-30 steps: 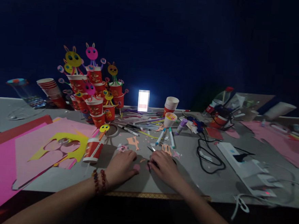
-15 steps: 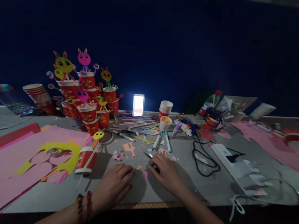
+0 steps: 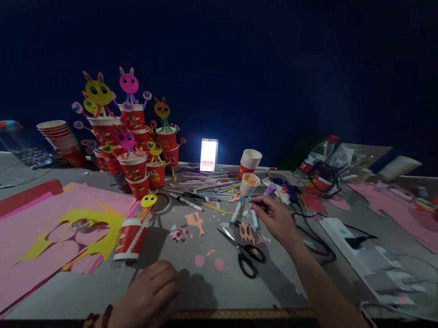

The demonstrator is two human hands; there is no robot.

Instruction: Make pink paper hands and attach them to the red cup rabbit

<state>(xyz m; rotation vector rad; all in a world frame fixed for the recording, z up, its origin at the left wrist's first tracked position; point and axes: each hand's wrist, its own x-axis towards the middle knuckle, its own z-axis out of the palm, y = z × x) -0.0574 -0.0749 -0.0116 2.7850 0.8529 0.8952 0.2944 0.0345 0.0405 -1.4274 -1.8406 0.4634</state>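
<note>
My right hand (image 3: 275, 217) reaches over the table with its fingers out, fingertips at the cap of a white-and-teal marker (image 3: 254, 217); no firm hold shows. A second marker (image 3: 236, 211) lies left of it. Behind the hand, a purple glue stick (image 3: 270, 189) is partly hidden. My left hand (image 3: 157, 289) is loosely curled near the front edge, with nothing visible in it. Black-handled scissors (image 3: 247, 261) lie between the hands, blades spread a little. Two small pink paper discs, a left one (image 3: 199, 260) and a right one (image 3: 219, 264), lie nearby.
Red paper cups with paper faces (image 3: 132, 163) stand stacked at back left. Coloured paper sheets (image 3: 23, 225) cover the left side. A power strip (image 3: 355, 256) and black cable (image 3: 321, 236) lie right. A small cup of scraps (image 3: 249, 184) stands behind the markers.
My right hand has left the scissors lying on the table and moved up and right to the markers. My left hand has drawn back toward the front edge, uncovering a second pink disc.
</note>
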